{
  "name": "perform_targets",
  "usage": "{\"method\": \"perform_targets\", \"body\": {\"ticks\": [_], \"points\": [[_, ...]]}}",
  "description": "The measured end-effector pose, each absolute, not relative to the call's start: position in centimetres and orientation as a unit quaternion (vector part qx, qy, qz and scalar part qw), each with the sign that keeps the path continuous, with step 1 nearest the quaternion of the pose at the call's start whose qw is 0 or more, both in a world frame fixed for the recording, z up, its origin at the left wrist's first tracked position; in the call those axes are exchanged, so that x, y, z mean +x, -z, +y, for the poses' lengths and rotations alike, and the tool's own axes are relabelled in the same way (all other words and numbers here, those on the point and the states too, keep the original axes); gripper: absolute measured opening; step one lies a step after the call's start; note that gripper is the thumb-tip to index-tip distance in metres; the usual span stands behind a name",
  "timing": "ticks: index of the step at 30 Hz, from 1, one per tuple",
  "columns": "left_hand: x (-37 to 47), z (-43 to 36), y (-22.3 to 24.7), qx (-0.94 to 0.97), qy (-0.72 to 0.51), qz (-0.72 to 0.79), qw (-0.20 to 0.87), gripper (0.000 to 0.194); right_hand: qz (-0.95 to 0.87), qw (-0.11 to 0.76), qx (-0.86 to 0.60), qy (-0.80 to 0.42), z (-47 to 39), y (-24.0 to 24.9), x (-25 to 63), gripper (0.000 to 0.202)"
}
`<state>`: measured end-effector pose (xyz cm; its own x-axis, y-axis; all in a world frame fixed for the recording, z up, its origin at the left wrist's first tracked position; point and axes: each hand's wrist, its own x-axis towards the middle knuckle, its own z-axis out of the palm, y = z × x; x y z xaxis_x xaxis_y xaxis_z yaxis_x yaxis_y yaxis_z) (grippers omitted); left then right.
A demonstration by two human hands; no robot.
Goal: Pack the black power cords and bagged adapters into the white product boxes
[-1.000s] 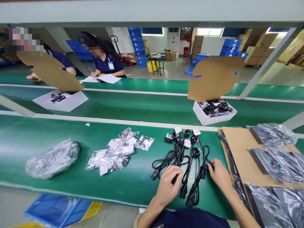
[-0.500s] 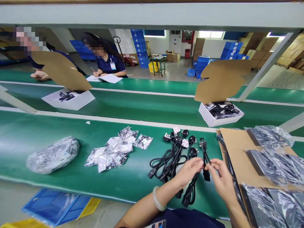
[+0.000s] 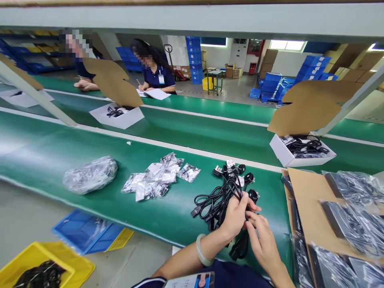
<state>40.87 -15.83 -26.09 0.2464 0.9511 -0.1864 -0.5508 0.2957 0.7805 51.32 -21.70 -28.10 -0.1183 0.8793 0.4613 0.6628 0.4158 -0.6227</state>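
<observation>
While the left hand (image 3: 235,215) and right hand (image 3: 263,237) meet, fingers closed around a looped black power cord (image 3: 239,191), a heap of similar black cords (image 3: 207,204) lies just beside them on the smooth green counter (image 3: 162,218). Beyond, a navy-shirted co-worker (image 3: 156,76) writes. One open white cardboard box (image 3: 312,161) contains black cords; a yellow plastic bin (image 3: 66,256) below holds dark items.

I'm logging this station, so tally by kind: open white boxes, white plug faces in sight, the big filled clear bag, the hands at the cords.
White boxes: 3 (leftmost partly hidden)
White plug faces: 2
Big clear bag: 1
Left hand and right hand: 2
Total: 8
</observation>
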Motion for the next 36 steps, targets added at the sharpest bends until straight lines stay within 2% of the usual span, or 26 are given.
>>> {"method": "perform_targets", "body": {"ticks": [3, 7, 10, 13, 18, 22, 25, 29, 30, 33, 36], "points": [[40.3, -15.6, 25.8, 0.337, -0.537, 0.312, 0.707, 0.039, -0.748, 0.388, -0.516, -0.156, -20.9, 26.8, 50.9, 0.013], [39.0, -15.4, 24.8, 0.246, -0.562, 0.302, 0.73, 0.045, -0.756, 0.401, -0.438, -0.276, -21.1, 25.9, 50.8, 0.031], [37.7, -15.2, 24.6, 0.162, -0.576, 0.31, 0.739, 0.043, -0.773, 0.388, -0.348, -0.36, -22.0, 26.3, 51.0, 0.033], [36.7, -15.2, 24.9, 0.173, -0.596, 0.312, 0.719, 0.041, -0.781, 0.364, -0.32, -0.395, -22.4, 26.5, 51.1, 0.033], [36.2, -15.3, 24.7, 0.301, -0.625, 0.286, 0.661, 0.038, -0.769, 0.341, -0.443, -0.308, -21.4, 25.6, 49.5, 0.021], [35.2, -14.9, 23.2, 0.199, -0.633, 0.269, 0.698, 0.046, -0.809, 0.352, -0.374, -0.286, -21.0, 25.3, 48.0, 0.031], [34.1, -14.8, 22.4, 0.137, -0.604, 0.248, 0.745, 0.049, -0.827, 0.345, -0.306, -0.321, -21.1, 25.4, 48.2, 0.025], [33.6, -14.8, 22.7, 0.199, -0.635, 0.226, 0.711, 0.048, -0.792, 0.372, -0.387, -0.29, -20.8, 26.3, 48.6, 0.012], [33.6, -14.9, 22.9, 0.228, -0.654, 0.231, 0.683, 0.049, -0.777, 0.378, -0.425, -0.271, -20.6, 26.6, 48.5, 0.015], [33.9, -14.9, 23.4, 0.316, -0.671, 0.244, 0.625, 0.054, -0.761, 0.361, -0.485, -0.236, -19.9, 27.5, 47.5, 0.046], [33.8, -14.9, 23.4, 0.343, -0.665, 0.245, 0.616, 0.059, -0.781, 0.344, -0.481, -0.199, -19.1, 27.8, 46.2, 0.042]]}}
